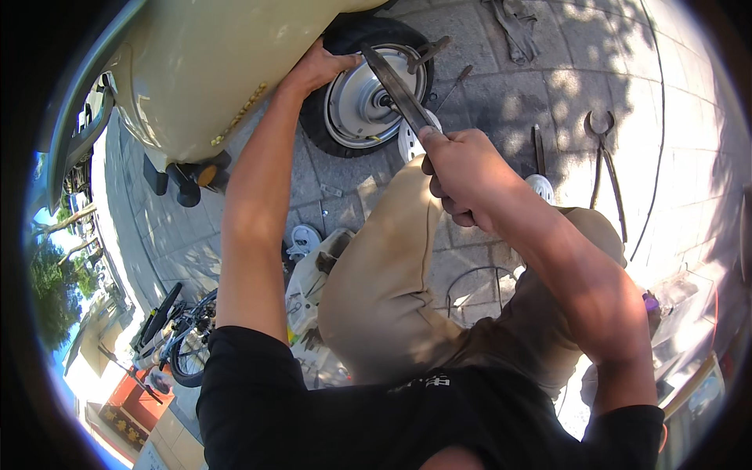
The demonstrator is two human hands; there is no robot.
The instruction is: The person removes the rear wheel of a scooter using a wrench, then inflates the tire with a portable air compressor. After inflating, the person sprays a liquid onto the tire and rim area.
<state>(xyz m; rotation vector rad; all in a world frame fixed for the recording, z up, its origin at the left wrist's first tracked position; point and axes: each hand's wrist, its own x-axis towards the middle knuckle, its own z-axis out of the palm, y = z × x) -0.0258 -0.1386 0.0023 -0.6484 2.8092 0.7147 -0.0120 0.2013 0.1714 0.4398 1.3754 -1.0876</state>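
Note:
A wheel with a black tire (315, 125) and a silver hub (362, 102) stands beside the cream body panel of a vehicle (227, 55). My left hand (317, 69) grips the tire's upper left side, its thumb across the sidewall; the other fingers are mostly hidden. In my right hand (462, 168) is a long flat metal tire lever (399, 90), fingers closed round its near end. Its far end reaches the rim near my left thumb. A second metal lever (429, 55) sticks out at the rim's upper right.
Long-handled pincers (601, 149) and a dark narrow tool (538, 149) lie on the paving to the right. A screwdriver-like tool (456, 84) lies by the wheel, a grey glove-like cloth (513, 31) beyond. A black cable (660, 117) crosses the paving. A bicycle (188, 345) is at lower left.

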